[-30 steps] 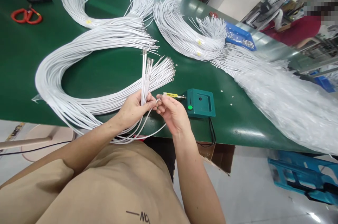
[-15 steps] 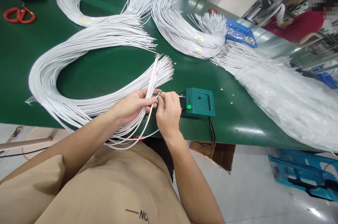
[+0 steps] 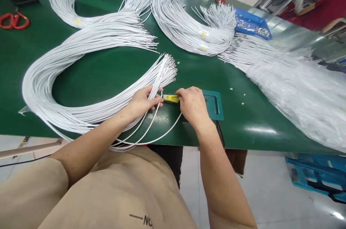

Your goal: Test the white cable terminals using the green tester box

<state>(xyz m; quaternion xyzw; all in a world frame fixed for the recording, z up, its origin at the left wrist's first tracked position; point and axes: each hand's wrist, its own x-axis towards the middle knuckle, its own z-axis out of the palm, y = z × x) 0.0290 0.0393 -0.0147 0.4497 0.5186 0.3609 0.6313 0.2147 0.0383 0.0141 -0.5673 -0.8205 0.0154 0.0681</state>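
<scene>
White wires point(image 3: 151, 85) beside teal box point(image 3: 214, 104)

L hand point(image 3: 142, 102) sits low over the edge nearest the person, palm down, wrist slightly bent, fingers curled round a grip w/ thumb point(image 3: 156, 102) pointing toward the other hand. L forearm bare, runs up from lower left at a slant, elbow bent near the torso. R hand point(image 3: 192, 104) is just beside the L, knuckles up, back of hand facing camera, fingers pinched closed at the tips point(image 3: 180, 94), which point left. The two hands' fingertips nearly meet, small gap between. R forearm bare, comes up from lower right, steeper than the L, wrist roughly straight. Both sleeves short, tan.
</scene>
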